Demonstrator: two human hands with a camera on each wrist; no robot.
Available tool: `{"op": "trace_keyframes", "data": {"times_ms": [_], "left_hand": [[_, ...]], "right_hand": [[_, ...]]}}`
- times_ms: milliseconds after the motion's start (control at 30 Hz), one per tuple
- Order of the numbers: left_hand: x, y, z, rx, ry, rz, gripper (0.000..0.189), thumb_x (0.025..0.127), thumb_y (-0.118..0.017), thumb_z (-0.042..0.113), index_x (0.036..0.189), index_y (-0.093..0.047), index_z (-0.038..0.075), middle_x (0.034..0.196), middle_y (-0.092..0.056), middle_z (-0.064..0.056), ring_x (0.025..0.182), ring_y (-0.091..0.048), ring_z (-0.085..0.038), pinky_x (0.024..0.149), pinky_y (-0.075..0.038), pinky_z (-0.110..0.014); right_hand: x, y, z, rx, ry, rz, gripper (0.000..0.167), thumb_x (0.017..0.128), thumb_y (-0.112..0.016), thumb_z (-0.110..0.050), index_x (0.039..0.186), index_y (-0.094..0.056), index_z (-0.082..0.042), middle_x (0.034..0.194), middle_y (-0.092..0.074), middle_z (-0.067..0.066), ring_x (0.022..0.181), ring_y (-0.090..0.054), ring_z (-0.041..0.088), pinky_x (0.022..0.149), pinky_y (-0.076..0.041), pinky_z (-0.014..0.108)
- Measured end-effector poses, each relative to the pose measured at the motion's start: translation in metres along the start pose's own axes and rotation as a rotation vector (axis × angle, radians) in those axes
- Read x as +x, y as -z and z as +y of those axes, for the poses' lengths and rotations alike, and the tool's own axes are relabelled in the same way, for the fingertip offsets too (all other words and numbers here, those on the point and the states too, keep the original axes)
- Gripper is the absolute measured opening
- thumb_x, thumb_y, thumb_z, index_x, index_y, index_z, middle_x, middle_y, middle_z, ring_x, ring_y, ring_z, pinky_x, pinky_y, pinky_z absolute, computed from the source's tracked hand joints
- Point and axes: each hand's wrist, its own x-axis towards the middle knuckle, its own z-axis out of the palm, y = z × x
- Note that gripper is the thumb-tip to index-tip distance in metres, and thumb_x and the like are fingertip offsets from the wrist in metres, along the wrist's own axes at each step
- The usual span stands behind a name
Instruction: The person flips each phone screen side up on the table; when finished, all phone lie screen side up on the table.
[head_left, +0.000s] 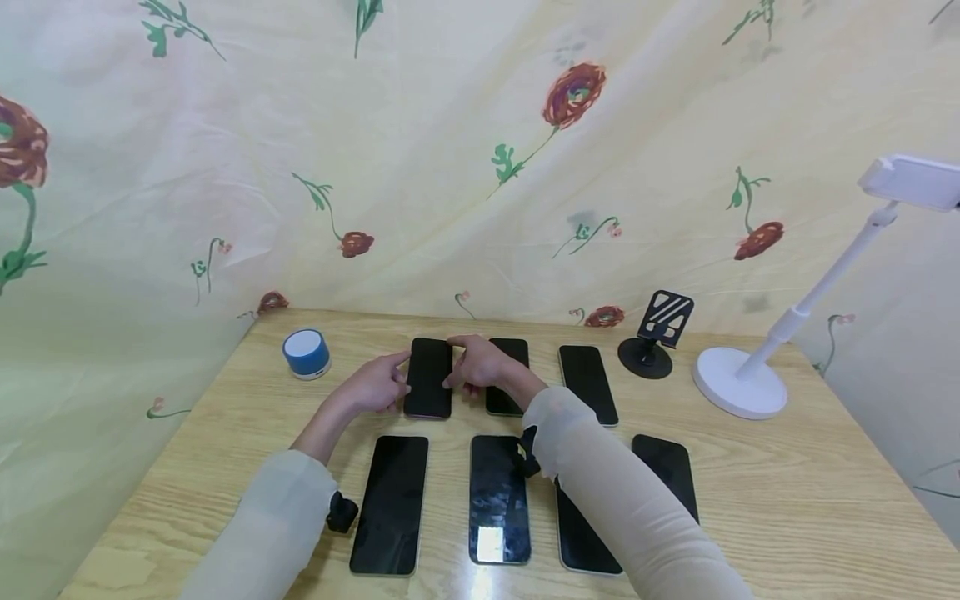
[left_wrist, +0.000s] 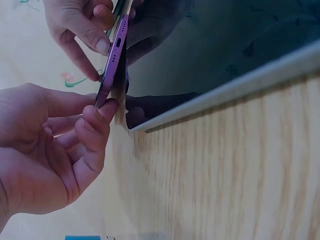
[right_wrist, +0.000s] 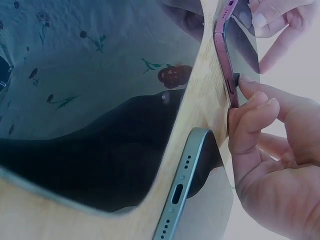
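Both hands are at a black-screened smartphone (head_left: pixel 428 377) with a purple frame, leftmost in the back row. My left hand (head_left: pixel 375 385) holds its left edge, index finger stretched toward the top corner. On the opposite side, my right hand (head_left: pixel 483 364) grips the right edge between thumb and fingers. The left wrist view shows the purple bottom edge (left_wrist: pixel 115 60) with its charging port, the left fingertips at one corner. In the right wrist view, curled right fingers (right_wrist: pixel 255 115) meet the phone's side. A second phone (head_left: pixel 507 404) lies partly hidden under the right wrist.
Another phone (head_left: pixel 588 383) completes the back row. In front lie several more phones, including one (head_left: pixel 390 504) beside the left sleeve and one (head_left: pixel 666 467) partly behind the right sleeve. A blue speaker (head_left: pixel 306 357), a black phone stand (head_left: pixel 647 357) and a white stand (head_left: pixel 741 382) stand around them.
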Motion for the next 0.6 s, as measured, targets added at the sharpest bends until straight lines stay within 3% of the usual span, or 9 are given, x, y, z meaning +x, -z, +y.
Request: {"op": "trace_keyframes", "data": {"times_ms": [133, 200, 400, 600], "left_hand": [[0.0029, -0.0006, 0.0006, 0.015, 0.019, 0.009, 0.07, 0.101, -0.056, -0.003, 0.165, -0.029, 0.0, 0.106, -0.065, -0.014, 0.058, -0.051, -0.014, 0.055, -0.043, -0.024], [0.0045, -0.0009, 0.0011, 0.066, 0.023, 0.018, 0.068, 0.102, -0.056, -0.002, 0.165, -0.031, 0.0, 0.105, -0.067, -0.014, 0.058, -0.05, -0.014, 0.055, -0.042, -0.024], [0.0083, -0.0033, 0.0021, 0.242, 0.037, 0.065, 0.06, 0.102, -0.064, 0.006, 0.158, -0.045, -0.001, 0.098, -0.068, -0.011, 0.076, -0.059, -0.02, 0.065, -0.045, -0.027], [0.0037, -0.0039, 0.0001, 0.249, 0.038, 0.064, 0.058, 0.107, -0.06, 0.014, 0.16, -0.042, 0.0, 0.11, -0.07, -0.017, 0.075, -0.06, -0.021, 0.068, -0.048, -0.031]], "right_hand": [[0.0, 0.0002, 0.0013, -0.005, 0.0, 0.007, 0.09, 0.091, -0.08, -0.001, 0.166, -0.031, -0.007, 0.074, -0.067, 0.005, 0.052, -0.06, 0.013, 0.052, -0.052, 0.025], [0.0003, -0.0001, 0.0014, -0.009, 0.001, 0.012, 0.091, 0.091, -0.08, -0.001, 0.166, -0.03, -0.007, 0.074, -0.067, 0.004, 0.053, -0.06, 0.013, 0.052, -0.052, 0.025], [-0.0003, -0.0019, -0.0012, -0.015, 0.013, 0.015, 0.091, 0.092, -0.079, -0.002, 0.167, -0.028, -0.006, 0.074, -0.068, 0.004, 0.052, -0.06, 0.013, 0.051, -0.051, 0.025], [-0.0088, 0.0041, -0.0057, -0.065, 0.06, 0.035, 0.082, 0.098, -0.075, -0.014, 0.167, -0.029, -0.008, 0.088, -0.072, 0.007, 0.054, -0.061, 0.015, 0.053, -0.053, 0.028]]}}
